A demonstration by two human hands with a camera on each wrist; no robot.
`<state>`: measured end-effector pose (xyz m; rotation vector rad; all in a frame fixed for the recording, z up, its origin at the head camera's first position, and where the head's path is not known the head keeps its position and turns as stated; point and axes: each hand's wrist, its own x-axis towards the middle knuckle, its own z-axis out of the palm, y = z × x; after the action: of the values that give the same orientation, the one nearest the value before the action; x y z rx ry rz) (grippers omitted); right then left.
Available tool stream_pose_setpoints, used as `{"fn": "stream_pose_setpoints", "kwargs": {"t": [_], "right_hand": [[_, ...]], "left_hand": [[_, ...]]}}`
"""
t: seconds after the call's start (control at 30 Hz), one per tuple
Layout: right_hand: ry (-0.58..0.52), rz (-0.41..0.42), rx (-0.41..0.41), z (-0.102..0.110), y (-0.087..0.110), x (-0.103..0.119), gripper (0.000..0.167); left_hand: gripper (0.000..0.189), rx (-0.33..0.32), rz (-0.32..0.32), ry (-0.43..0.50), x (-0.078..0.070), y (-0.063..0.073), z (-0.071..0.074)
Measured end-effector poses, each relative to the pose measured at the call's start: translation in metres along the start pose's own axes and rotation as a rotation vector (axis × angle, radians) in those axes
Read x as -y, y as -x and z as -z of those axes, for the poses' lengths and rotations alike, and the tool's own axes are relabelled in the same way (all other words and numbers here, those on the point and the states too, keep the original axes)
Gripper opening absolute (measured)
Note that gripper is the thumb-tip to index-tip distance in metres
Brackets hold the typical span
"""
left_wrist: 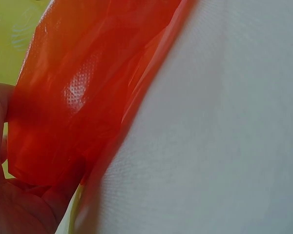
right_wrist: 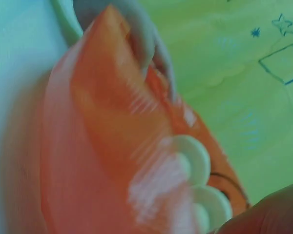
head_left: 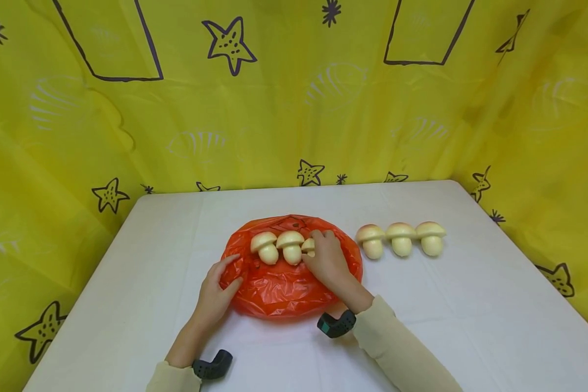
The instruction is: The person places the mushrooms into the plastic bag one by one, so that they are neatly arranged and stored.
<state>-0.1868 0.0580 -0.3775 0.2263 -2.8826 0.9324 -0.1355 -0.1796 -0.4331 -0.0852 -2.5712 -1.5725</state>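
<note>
A red plastic bag lies spread on the white table. Two pale toy mushrooms rest in a row on it, stems toward the person. My right hand grips a third mushroom at the row's right end, mostly hidden behind the fingers. At the bag's left side, my left hand holds the edge between thumb and fingers. The left wrist view has that hand around the bag's film. In the right wrist view, two mushrooms show beyond the raised red film.
Three more toy mushrooms stand in a row on the table, just right of the bag. A yellow curtain with starfish and fish drawings surrounds the table's back and sides. Dark bands sit at both wrists.
</note>
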Motion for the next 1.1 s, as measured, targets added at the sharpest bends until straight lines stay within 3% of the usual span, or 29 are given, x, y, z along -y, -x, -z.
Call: {"fn": "stream_pose_setpoints", "kwargs": {"t": [0.2,0.43,0.73,0.9,1.1], "right_hand": [[-0.107,0.039,-0.029,0.027,0.014,-0.002,0.041],[-0.426,0.086,-0.030,0.058,0.018,-0.028,0.038],[-0.443,0.032,-0.058,0.080,0.019,-0.059,0.036],[-0.406,-0.021,-0.054,0.087,0.019,-0.072,0.039],[-0.363,-0.023,-0.087,0.095,0.021,-0.080,0.040]], "left_hand": [[0.045,-0.004,-0.001,0.010,0.001,-0.001,0.000],[0.045,-0.003,0.001,0.012,0.001,-0.001,0.000],[0.045,-0.004,-0.007,0.000,0.001,0.000,0.001],[0.045,0.004,-0.001,0.001,0.001,0.000,0.000],[0.044,0.004,-0.007,-0.007,0.000,0.000,0.001]]}}
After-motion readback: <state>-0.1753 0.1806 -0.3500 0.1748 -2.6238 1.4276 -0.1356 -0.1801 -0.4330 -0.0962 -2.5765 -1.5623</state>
